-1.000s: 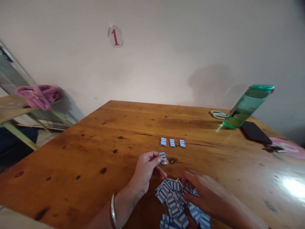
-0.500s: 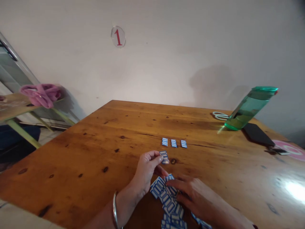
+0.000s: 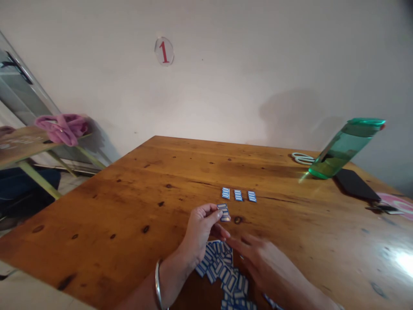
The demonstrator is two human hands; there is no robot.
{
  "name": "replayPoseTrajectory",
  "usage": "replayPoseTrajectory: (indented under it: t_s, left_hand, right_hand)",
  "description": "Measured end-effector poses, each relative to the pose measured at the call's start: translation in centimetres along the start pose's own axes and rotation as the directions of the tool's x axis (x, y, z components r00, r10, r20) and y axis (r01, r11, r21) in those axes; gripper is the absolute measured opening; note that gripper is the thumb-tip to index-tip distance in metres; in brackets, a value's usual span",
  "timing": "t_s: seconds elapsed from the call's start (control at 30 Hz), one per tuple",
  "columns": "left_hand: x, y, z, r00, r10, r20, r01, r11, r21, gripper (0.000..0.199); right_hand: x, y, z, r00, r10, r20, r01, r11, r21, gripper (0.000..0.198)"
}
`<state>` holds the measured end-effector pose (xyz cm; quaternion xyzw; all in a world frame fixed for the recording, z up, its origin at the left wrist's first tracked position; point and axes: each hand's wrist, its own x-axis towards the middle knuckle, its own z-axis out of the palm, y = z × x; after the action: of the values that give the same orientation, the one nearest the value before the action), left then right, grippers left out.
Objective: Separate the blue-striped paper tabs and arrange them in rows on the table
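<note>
The left hand (image 3: pixel 200 224) is pinching a few blue-and-white cards (image 3: pixel 225 212), the right hand (image 3: pixel 262 259), its hold impossible to tell, is extending beside a loose card pile (image 3: pixel 226 275) on the glossy, knotty wooden counter (image 3: pixel 129 204), and a green bottle (image 3: pixel 346 148) is standing before the pale wall (image 3: pixel 219 86).

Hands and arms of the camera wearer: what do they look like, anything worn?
Left hand and right hand: human, ungloved, no rings visible. Visible forearms mostly sleeveless. Smooth, slim silver-coloured bangle around the left forearm.
</note>
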<state>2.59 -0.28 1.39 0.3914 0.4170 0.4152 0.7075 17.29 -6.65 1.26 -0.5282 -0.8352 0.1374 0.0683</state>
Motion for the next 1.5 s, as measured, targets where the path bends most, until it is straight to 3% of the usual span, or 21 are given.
replayPoseTrajectory:
  t_s: [0.1, 0.3, 0.5, 0.63, 0.8, 1.03, 1.5]
  left_hand:
    - [-0.1, 0.1, 0.0, 1.000, -0.010, -0.011, 0.010, 1.000, -0.011, 0.019]
    - [0.0, 0.1, 0.0, 1.000, 0.000, -0.008, 0.000, 1.000, 0.011, 0.019]
    - [0.0, 0.1, 0.0, 1.000, -0.008, 0.007, 0.008, 1.000, 0.010, 0.018]
    - [-0.1, 0.1, 0.0, 1.000, -0.001, 0.009, 0.001, 1.000, 0.011, 0.018]
    - [0.0, 0.0, -0.1, 1.000, -0.007, 0.009, 0.006, 1.000, 0.011, 0.018]
    - [0.0, 0.0, -0.1, 1.000, -0.013, -0.002, 0.013, 1.000, 0.015, 0.020]
    - [-0.1, 0.1, -0.1, 1.000, -0.009, 0.002, 0.009, 1.000, 0.019, 0.018]
  right_hand:
    - [-0.3, 0.9, -1.0, 0.998, 0.066, 0.002, -0.066, 0.998, 0.009, 0.048]
    - [-0.6, 1.1, -1.2, 0.998, -0.041, 0.046, 0.038, 0.998, 0.048, 0.036]
    - [-1.0, 2.8, -1.5, 0.994, 0.088, -0.059, -0.081, 0.991, 0.103, 0.031]
    - [-1.9, 3.8, -1.8, 0.996, 0.086, -0.025, -0.081, 0.981, 0.175, 0.031]
    - [-2.5, 3.9, -1.6, 0.993, 0.084, 0.078, -0.101, 0.965, 0.244, 0.032]
    - [-2.1, 4.0, -1.6, 0.985, 0.174, -0.008, -0.169, 0.968, 0.186, 0.029]
    - [-2.3, 4.3, -1.9, 0.989, 0.148, 0.030, -0.150, 0.958, 0.243, 0.027]
